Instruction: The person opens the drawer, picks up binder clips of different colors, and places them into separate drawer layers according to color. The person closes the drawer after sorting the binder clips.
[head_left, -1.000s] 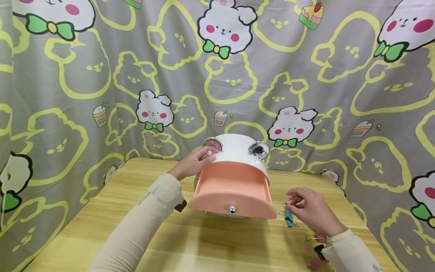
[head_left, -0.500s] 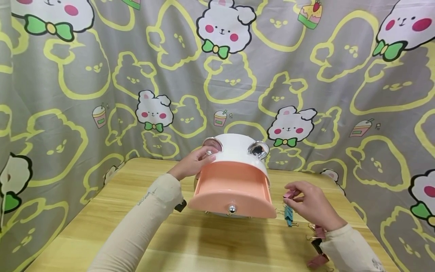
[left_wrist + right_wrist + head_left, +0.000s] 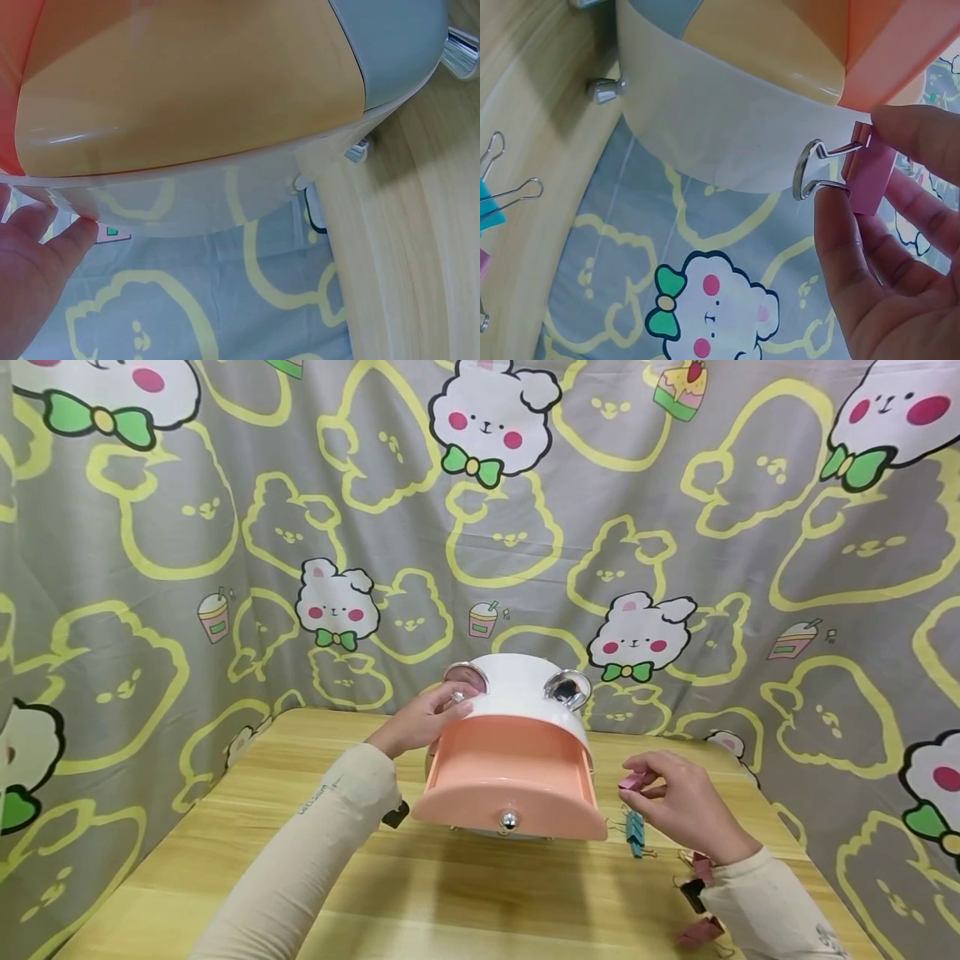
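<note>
A small white desktop drawer box [image 3: 517, 681] with silvery round ears stands mid-table, its peach drawer [image 3: 513, 810] pulled out. My left hand [image 3: 420, 720] rests on the box's upper left, by one ear; in the left wrist view my fingers [image 3: 73, 244] touch the white casing. To the right of the drawer, my right hand [image 3: 686, 802] pinches a pink binder clip [image 3: 871, 176] above the table between thumb and fingers, its wire handles sticking out. Teal binder clips [image 3: 635, 835] lie just below that hand.
Pink clips [image 3: 700, 932] and a black clip [image 3: 693, 893] lie near my right sleeve. Another black clip [image 3: 396, 814] sits left of the drawer, partly behind my left sleeve. A patterned curtain [image 3: 405, 527] encloses the wooden table [image 3: 300, 877].
My right hand has risen slightly and moved left with the pink binder clip, away from the teal clips. My left hand stays on the box.
</note>
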The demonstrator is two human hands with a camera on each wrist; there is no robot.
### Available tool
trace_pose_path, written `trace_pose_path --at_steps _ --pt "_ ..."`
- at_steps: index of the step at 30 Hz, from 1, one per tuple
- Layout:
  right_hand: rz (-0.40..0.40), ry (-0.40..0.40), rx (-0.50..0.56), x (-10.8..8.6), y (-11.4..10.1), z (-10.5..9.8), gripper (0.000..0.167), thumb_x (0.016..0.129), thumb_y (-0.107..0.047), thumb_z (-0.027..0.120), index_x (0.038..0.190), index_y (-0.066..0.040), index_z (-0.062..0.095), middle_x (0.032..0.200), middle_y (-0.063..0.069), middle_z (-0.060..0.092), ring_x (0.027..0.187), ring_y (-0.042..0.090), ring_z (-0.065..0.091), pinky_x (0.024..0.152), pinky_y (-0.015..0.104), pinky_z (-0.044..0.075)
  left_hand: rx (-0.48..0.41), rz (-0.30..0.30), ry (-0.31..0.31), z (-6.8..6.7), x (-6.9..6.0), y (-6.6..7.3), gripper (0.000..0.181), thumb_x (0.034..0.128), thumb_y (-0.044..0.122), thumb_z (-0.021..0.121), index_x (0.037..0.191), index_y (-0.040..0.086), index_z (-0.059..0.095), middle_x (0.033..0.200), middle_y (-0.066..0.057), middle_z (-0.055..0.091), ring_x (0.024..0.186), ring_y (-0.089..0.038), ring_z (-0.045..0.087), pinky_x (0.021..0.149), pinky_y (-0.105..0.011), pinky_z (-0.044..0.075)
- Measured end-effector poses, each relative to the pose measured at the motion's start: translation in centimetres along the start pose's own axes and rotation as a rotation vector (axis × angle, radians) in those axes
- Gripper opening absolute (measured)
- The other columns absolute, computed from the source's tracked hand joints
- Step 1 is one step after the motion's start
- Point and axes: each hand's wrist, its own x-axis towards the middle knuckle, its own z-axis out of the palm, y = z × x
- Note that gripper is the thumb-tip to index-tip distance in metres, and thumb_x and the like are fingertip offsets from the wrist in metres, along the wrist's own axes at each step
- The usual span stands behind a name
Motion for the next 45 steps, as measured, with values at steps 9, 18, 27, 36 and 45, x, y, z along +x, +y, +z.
trace_pose_path --at_steps 9,18,27,36,45 --pt "-0.005 0.009 0.011 0.5 -0.7 -0.3 0.029 0.077 -0.005 0.081 0.102 -0.005 0.066 0.087 -0.005 0.063 0.077 0.010 0.063 0.064 0.024 0.055 0.009 0.018 0.001 0.0 0.0 0.2 0.030 0.0993 0.032 0.056 0.126 0.017 0.058 0.098 -0.008 0.059 0.085 -0.021 0.055 0.080 -0.037 0.047" --pt "-0.040 0.035 0.001 1.1 -1.4 -0.7 0.030 0.075 -0.003 0.082 0.101 -0.004 0.067 0.087 -0.004 0.063 0.076 0.011 0.063 0.063 0.020 0.054 -0.007 0.016 -0.001 0.0 0.2 0.2 0.030 0.0995 0.029 0.056 0.126 0.015 0.058 0.095 -0.009 0.059 0.081 -0.021 0.055 0.075 -0.036 0.047" --pt "-0.091 0.053 -0.023 1.9 -1.8 -1.1 0.031 0.075 -0.005 0.083 0.101 -0.002 0.067 0.087 -0.002 0.062 0.075 0.011 0.064 0.063 0.026 0.055 0.029 0.016 -0.004 0.0 0.5 0.2 0.034 0.1004 0.026 0.055 0.131 0.011 0.055 0.102 -0.009 0.059 0.087 -0.021 0.054 0.080 -0.038 0.046" --pt "-0.143 0.043 -0.027 2.9 -2.6 -1.4 0.029 0.075 -0.006 0.083 0.099 -0.004 0.067 0.087 -0.002 0.062 0.073 0.011 0.064 0.063 0.024 0.055 0.013 0.030 -0.018 -0.2 -1.4 3.6 0.030 0.1006 0.019 0.053 0.126 0.005 0.056 0.091 -0.009 0.058 0.081 -0.019 0.053 0.076 -0.035 0.046" --pt "-0.135 0.008 -0.009 3.4 -3.4 -1.4 0.030 0.076 -0.006 0.083 0.101 -0.005 0.066 0.089 -0.001 0.062 0.075 0.013 0.064 0.064 0.029 0.056 -0.007 0.012 -0.008 -0.1 -0.6 1.5 0.031 0.1000 0.026 0.055 0.126 0.011 0.057 0.097 -0.010 0.060 0.085 -0.022 0.056 0.077 -0.036 0.047"
